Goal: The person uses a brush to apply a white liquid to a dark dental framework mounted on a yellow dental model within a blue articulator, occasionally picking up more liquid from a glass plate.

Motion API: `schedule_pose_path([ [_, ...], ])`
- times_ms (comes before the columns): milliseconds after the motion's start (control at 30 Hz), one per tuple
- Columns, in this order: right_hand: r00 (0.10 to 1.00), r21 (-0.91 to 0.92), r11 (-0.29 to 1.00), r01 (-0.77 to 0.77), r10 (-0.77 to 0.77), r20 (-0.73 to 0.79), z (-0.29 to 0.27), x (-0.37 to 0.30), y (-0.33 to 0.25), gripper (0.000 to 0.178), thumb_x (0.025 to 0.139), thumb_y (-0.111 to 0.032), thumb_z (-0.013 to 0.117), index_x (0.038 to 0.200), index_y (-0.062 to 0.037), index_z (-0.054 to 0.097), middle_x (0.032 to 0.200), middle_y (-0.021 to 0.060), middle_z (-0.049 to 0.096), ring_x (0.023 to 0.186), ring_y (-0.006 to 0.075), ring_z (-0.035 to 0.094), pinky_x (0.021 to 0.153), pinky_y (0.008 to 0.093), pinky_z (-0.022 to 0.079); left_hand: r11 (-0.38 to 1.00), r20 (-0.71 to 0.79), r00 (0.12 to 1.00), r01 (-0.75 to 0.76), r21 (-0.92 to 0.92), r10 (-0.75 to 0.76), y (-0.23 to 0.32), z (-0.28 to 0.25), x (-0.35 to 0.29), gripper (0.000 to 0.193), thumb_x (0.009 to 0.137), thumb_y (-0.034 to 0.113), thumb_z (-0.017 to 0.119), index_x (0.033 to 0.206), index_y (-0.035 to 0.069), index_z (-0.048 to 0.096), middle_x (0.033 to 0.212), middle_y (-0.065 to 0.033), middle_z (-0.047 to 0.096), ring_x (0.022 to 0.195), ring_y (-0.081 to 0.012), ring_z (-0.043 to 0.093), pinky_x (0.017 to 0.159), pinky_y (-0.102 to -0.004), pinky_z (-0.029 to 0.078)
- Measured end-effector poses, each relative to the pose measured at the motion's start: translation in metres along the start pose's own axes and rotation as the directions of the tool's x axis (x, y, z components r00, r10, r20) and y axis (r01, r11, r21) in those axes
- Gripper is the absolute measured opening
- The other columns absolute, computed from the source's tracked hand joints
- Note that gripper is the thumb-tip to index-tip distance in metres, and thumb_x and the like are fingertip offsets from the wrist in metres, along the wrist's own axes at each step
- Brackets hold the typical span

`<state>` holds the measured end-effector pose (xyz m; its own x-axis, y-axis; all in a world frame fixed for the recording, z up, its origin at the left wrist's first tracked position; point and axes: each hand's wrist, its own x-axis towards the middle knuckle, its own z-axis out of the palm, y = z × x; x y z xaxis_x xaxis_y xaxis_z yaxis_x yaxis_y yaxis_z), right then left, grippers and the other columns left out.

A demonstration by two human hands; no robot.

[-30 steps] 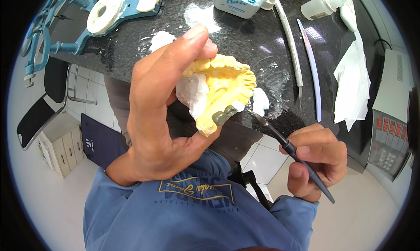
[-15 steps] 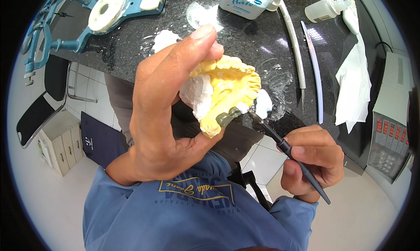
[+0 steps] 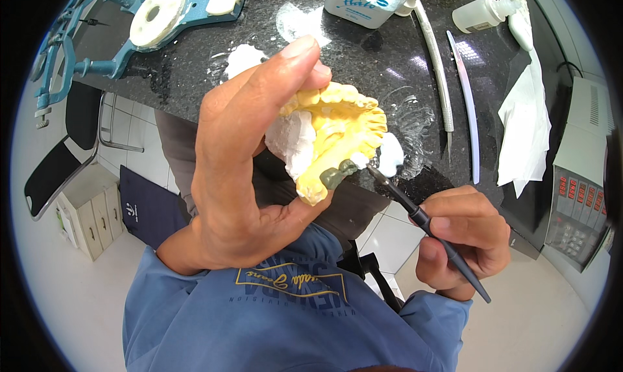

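Note:
Over the near edge of the dark counter, my left hand [image 3: 237,151] grips a yellow dental cast [image 3: 347,122] between thumb and fingers. White plaster [image 3: 290,140] shows on the cast's left side. Two dark grey-green tooth caps [image 3: 331,177] sit on its near end, with a white tooth-shaped piece [image 3: 359,160] right beside them. My right hand [image 3: 464,239] pinches a slim black brush [image 3: 425,219] like a pen. The brush's dark tip reaches the white piece; whether it touches, I cannot tell. My left fingertips hide part of the cast's far rim.
A blue articulator [image 3: 188,18] stands at the far left. Behind the cast are a powder jar [image 3: 366,2] and white powder [image 3: 302,25]. On the right lie a long-handled knife [image 3: 438,67], a pale stick [image 3: 467,112], a small bottle [image 3: 483,15], paper tissue [image 3: 524,125] and a device with red displays [image 3: 581,197].
Almost nothing differs. The brush tip has shifted very slightly left along the white piece, while the cast stays in the same place.

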<state>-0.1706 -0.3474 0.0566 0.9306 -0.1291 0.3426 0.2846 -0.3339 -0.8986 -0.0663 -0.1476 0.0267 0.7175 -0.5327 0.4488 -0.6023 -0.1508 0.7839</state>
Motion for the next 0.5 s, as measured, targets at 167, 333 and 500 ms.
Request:
schedule_pose_path([
  [167,1.0,0.007,1.0,-0.01,0.01,-0.024,0.0012,-0.0006,-0.0005,0.032,0.057,0.009,0.075,0.085,-0.0007,0.064,0.077,0.014,0.065,0.065,0.026,0.067,0.058,0.0312,0.055,0.999,0.015,1.0,-0.006,0.038,0.005,-0.0013,-0.0022,-0.0004,0.094,0.065,-0.01,0.076,0.141,-0.003,0.021,0.126,-0.0189,0.044,0.121,-0.035,0.048,0.093,-0.0392,0.052],
  [333,1.0,-0.012,1.0,0.01,-0.01,0.009,0.0002,0.0005,-0.0006,0.032,0.057,0.009,0.075,0.085,-0.0008,0.063,0.077,0.0139,0.065,0.065,0.0264,0.067,0.058,0.0311,0.055,0.999,0.013,1.0,-0.002,0.047,0.002,0.0003,-0.0012,-0.0005,0.094,0.065,-0.01,0.076,0.141,-0.003,0.021,0.126,-0.0188,0.044,0.121,-0.0349,0.048,0.093,-0.0392,0.052],
  [500,0.999,-0.014,1.0,0.016,-0.015,0.03,-0.0012,0.0015,-0.0009,0.031,0.059,0.007,0.076,0.086,-0.001,0.064,0.077,0.0143,0.065,0.065,0.0262,0.067,0.057,0.0307,0.055,0.999,0.017,1.0,-0.005,0.052,0.004,-0.0007,-0.0017,-0.0004,0.094,0.065,-0.011,0.075,0.141,-0.003,0.021,0.126,-0.0186,0.044,0.121,-0.0349,0.048,0.093,-0.0392,0.052],
])
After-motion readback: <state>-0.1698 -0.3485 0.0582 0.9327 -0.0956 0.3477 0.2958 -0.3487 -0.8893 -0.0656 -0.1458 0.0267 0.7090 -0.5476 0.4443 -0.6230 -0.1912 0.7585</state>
